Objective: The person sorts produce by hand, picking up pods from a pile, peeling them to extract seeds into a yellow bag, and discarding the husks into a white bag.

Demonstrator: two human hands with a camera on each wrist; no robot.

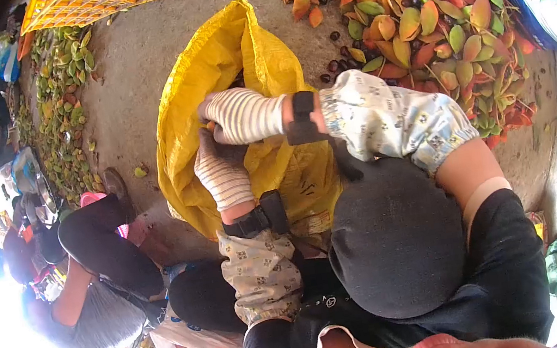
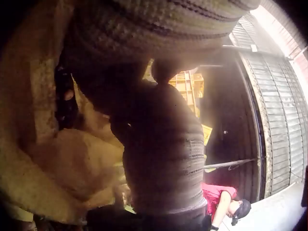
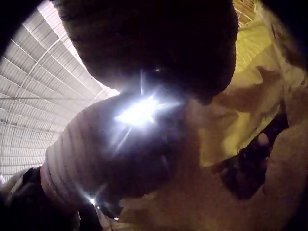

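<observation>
Your L hand (image 1: pixel 223 174) is sitting closer in, R hand (image 1: pixel 245 114) just beyond; grip unclear on both, can't tell. Yellow woven sack (image 1: pixel 196 68) is lying under both, long axis running away from you. Red-green pods (image 1: pixel 414 23) are lying far R, nearer R hand.

The shadowed right hand (image 3: pixel 154 43) and striped-gloved left hand (image 3: pixel 91 149) are close together beside a yellow sack (image 3: pixel 226 130) with dark pieces (image 3: pixel 245 175) inside; glare obscures their fingers.
</observation>
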